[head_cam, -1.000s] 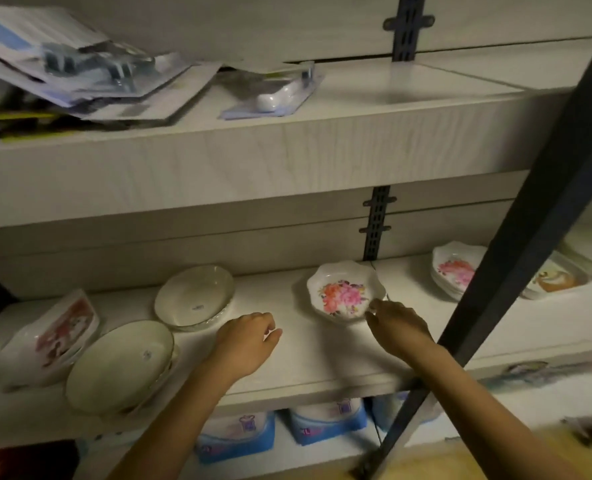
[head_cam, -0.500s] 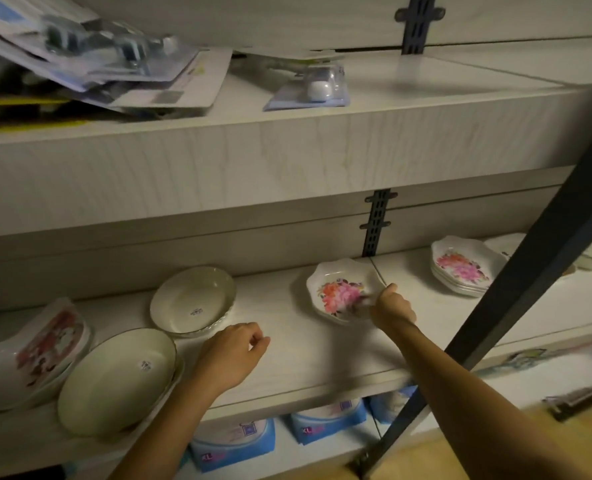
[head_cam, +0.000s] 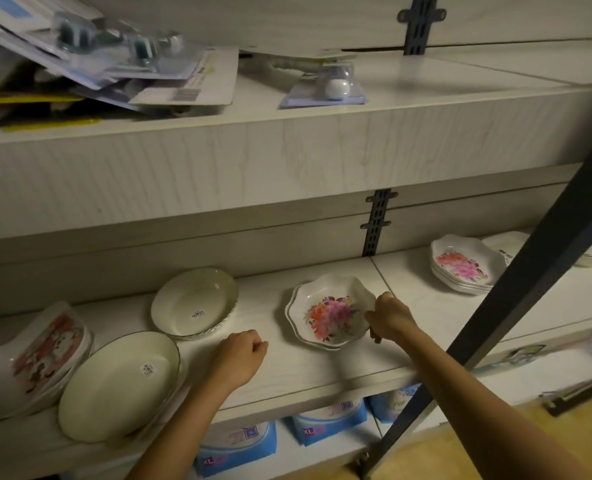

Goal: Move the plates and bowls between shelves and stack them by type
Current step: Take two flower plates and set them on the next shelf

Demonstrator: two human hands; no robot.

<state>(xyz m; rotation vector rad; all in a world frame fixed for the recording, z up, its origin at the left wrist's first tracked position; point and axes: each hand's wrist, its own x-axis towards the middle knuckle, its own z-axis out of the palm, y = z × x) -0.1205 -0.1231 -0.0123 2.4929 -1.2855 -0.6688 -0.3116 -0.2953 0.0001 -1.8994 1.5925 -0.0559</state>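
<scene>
Now right hand (head_cam: pixel 389 318) fingers (head_cam: pixel 374 336) pinching floral bowl (head_cam: pixel 332 311) rim (tilted)

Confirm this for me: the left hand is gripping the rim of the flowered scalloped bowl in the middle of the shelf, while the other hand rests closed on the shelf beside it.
Not quite: it is the right hand that grips the rim of the flowered scalloped bowl, as the head view shows. The left hand is the one resting closed on the shelf beside it.

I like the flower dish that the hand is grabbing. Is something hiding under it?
Yes. Under the flower dish a second scalloped rim peeks out on its left, so another dish lies beneath. Its picture is covered. The right hand grips the rim.
</scene>
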